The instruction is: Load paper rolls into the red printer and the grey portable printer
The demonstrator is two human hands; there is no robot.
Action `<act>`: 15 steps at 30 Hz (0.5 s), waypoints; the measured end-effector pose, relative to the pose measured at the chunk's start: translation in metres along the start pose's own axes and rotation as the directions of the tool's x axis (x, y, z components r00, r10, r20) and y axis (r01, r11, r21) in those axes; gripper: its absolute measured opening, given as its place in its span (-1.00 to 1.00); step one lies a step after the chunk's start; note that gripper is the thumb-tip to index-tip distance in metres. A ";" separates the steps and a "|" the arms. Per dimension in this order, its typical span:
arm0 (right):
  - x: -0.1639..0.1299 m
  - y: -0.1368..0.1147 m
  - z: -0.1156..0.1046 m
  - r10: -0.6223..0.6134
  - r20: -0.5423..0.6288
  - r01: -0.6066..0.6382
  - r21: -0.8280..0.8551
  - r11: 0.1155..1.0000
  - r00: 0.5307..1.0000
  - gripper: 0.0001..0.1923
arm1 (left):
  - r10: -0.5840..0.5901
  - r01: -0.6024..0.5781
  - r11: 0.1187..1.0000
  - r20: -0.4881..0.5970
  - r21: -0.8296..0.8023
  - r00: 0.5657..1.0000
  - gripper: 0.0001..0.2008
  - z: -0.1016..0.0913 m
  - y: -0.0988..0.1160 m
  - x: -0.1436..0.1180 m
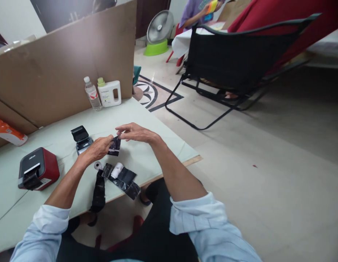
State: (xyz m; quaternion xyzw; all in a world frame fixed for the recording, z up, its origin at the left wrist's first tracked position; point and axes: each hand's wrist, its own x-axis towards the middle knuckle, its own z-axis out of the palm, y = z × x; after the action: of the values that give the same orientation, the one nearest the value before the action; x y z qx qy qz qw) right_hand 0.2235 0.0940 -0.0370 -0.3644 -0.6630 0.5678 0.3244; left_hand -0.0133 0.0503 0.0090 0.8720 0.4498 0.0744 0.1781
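My left hand (99,148) is closed on a small black plastic packet (115,146) above the table. My right hand (135,132) has its fingers stretched out and apart at the packet's upper edge; whether a fingertip touches it is hard to tell. Below my left hand lie a small white paper roll (97,165), another white roll (117,170) and crumpled black plastic wrappers (127,176). One long black strip (98,191) hangs over the table's front edge. Behind my left hand stands a small dark device (82,140) with its lid raised.
A red and black box-shaped device (39,168) sits at the left of the pale table (149,160). Against the cardboard wall (62,65) stand a water bottle (93,95) and a white jug (111,94). Right are a black folding chair (226,62), a fan (160,27) and another person (194,14).
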 end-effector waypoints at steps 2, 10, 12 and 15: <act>-0.006 -0.004 -0.004 0.038 0.098 -0.035 -0.030 0.999 0.994 -0.37 | 0.002 -0.005 0.998 0.040 0.061 0.999 -0.82 0.001 0.002 0.002; 0.001 -0.009 0.015 0.083 0.189 -0.065 -0.100 0.993 0.978 -0.83 | -0.081 0.077 0.996 0.095 0.047 0.992 -0.86 0.004 -0.002 0.000; 0.003 -0.008 0.018 0.079 0.173 -0.064 -0.088 0.994 0.982 -0.85 | -0.092 0.098 0.993 0.082 -0.072 0.992 -0.88 0.009 -0.008 -0.001; 0.003 -0.008 0.018 0.089 0.173 -0.073 -0.098 0.993 0.981 -0.90 | -0.091 0.103 0.963 0.060 -0.250 0.994 -0.89 0.016 -0.017 -0.003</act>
State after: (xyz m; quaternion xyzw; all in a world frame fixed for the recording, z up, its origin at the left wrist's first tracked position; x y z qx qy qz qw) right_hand 0.2062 0.0867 -0.0312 -0.3537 -0.6990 0.5797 0.2240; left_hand -0.0233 0.0532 -0.0121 0.8206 0.4745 0.1012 0.3019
